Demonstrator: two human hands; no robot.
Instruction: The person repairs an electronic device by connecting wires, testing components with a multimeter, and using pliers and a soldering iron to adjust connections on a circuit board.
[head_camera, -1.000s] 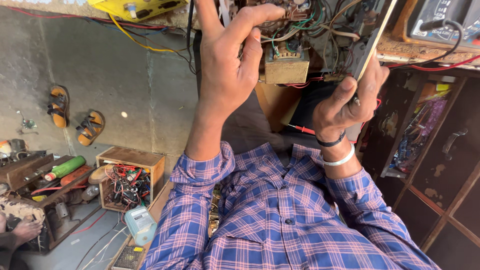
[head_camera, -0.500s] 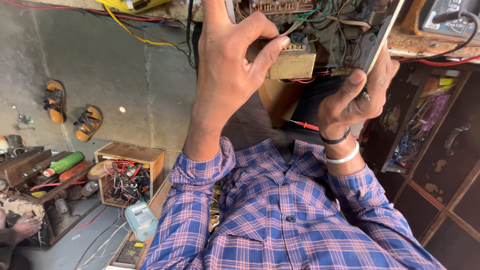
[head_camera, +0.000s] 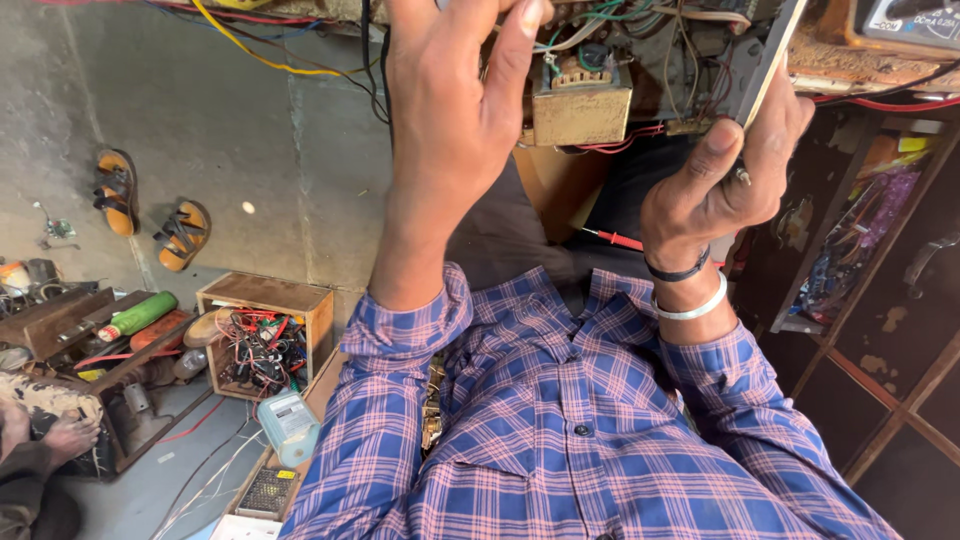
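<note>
Head view, taking the brass-coloured transformer block (head_camera: 581, 112) as landmark.

Two hands raised in blue-and-pink checked sleeves. Left hand (head_camera: 450, 110) just left of the transformer block, thumb tip up beside its top corner, fingers curled over something at the frame's upper edge; grip narrow, cannot tell what, if anything, sits inside it. Right hand (head_camera: 725, 180) right of the block, thumb and fingers closed on one thin flat panel (head_camera: 768, 55) standing on edge and tilted, one small metal pin poking out under the thumb. Two bands on that wrist: one black (head_camera: 678, 271), one white (head_camera: 690, 308).

Above and around the block, a tangle of wires: one yellow wire (head_camera: 250, 50) up to the left, red wires (head_camera: 610, 143) just right of it, green and white ones above. One red probe (head_camera: 612, 239) below the block, lying across dark cloth.

Far left of the block, two sandals (head_camera: 150, 212) on the concrete floor, near each other. Lower left, one open wooden box (head_camera: 262, 335) full of wire scraps, one green cylinder (head_camera: 137, 316) left of that, one pale blue meter (head_camera: 290, 427) below the box. Another person's bare foot (head_camera: 70, 438) at the far lower left.
</note>
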